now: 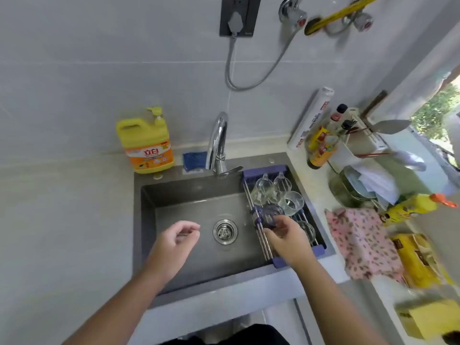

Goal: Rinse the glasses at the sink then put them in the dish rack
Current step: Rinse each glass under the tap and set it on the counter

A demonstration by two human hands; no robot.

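Several glasses (pixel 291 202) sit racked while the right hand (pixel 286 235) grips another glass (pixel 270 215) over the rack (pixel 263 170), probably needing a free slot; the left hand (pixel 174 240) hangs loosely curled, empty.

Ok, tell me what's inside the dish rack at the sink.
The dish rack holds two clear stemmed glasses at its far end and a ribbed tumbler nearer. The right hand grips a dark glass at its left rail and covers part of another clear glass behind it.
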